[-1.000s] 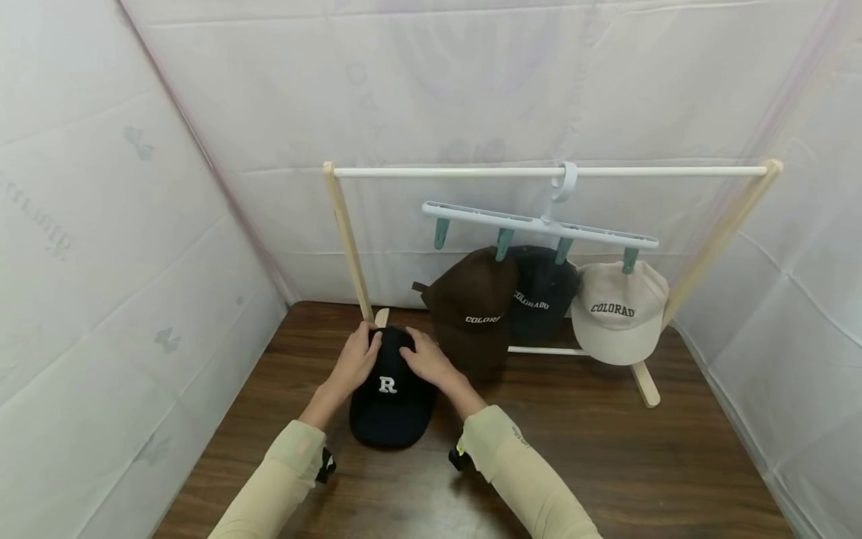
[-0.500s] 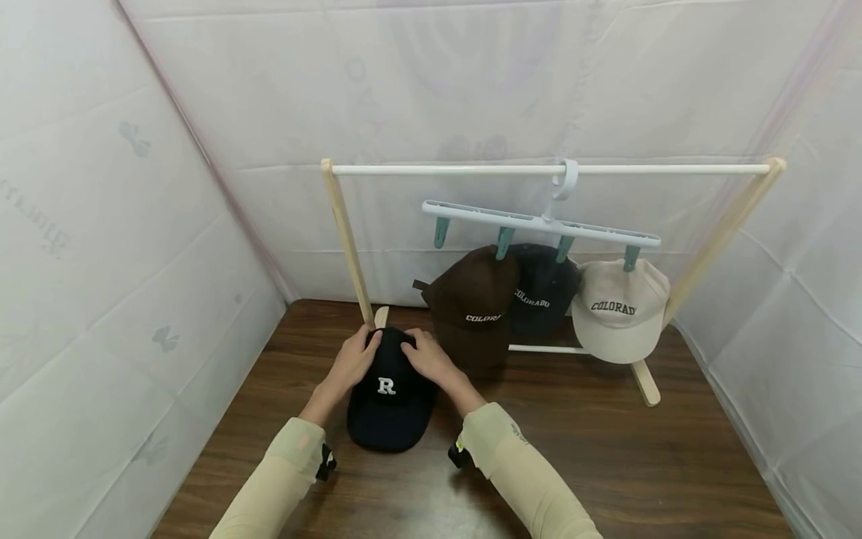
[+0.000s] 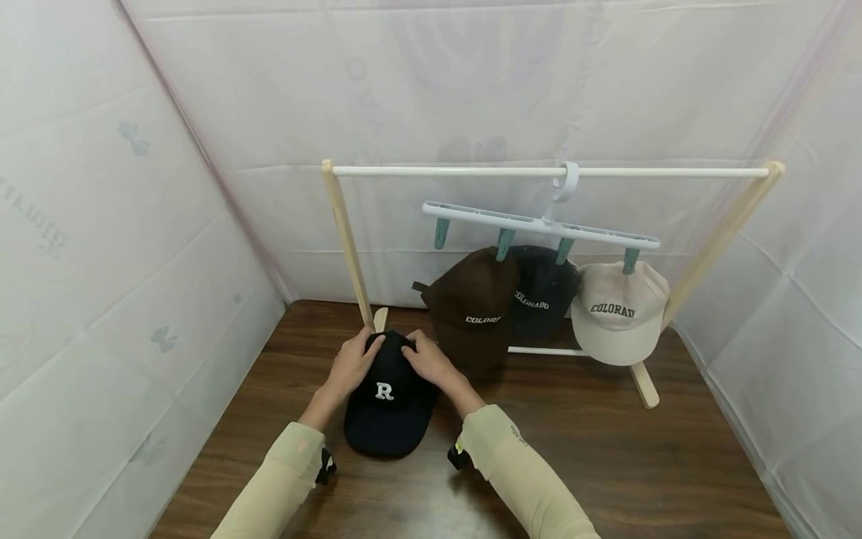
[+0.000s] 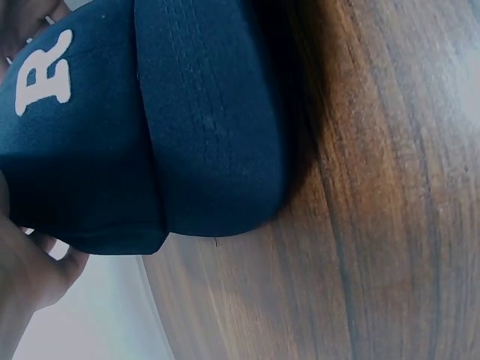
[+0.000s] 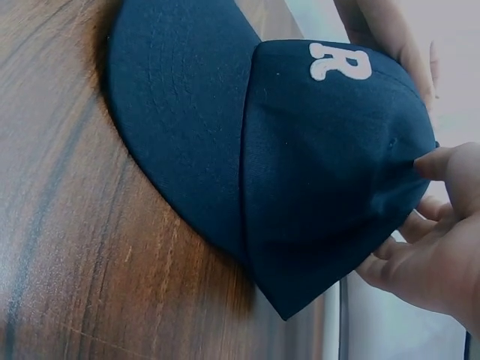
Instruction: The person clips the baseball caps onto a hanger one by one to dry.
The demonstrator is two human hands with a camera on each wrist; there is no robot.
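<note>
A black baseball cap (image 3: 387, 419) with a white letter R is held by both hands at the left of the table, its brim toward the person. My left hand (image 3: 352, 365) grips the left side of the crown, thumb on top; in the left wrist view its fingers (image 4: 71, 262) reach beneath the cap's edge. On the crown's other side my right hand (image 3: 431, 361) holds the fabric, and the right wrist view shows its thumb (image 5: 435, 163) on the outside with the other fingers behind. The brim lies close above the wood; whether it touches is unclear.
Behind stands a rack with a white rod (image 3: 458, 171) and wooden legs (image 3: 350, 247). From it hangs a clip hanger (image 3: 539, 223) holding a brown cap (image 3: 471, 299), a dark cap (image 3: 545, 292) and a cream cap (image 3: 619, 307). The leftmost clip (image 3: 441, 233) holds nothing.
The black cap has shifted slightly toward the person and to the left, its brim lower in the head view. Both hands keep their hold; the hanging caps stay in place.
</note>
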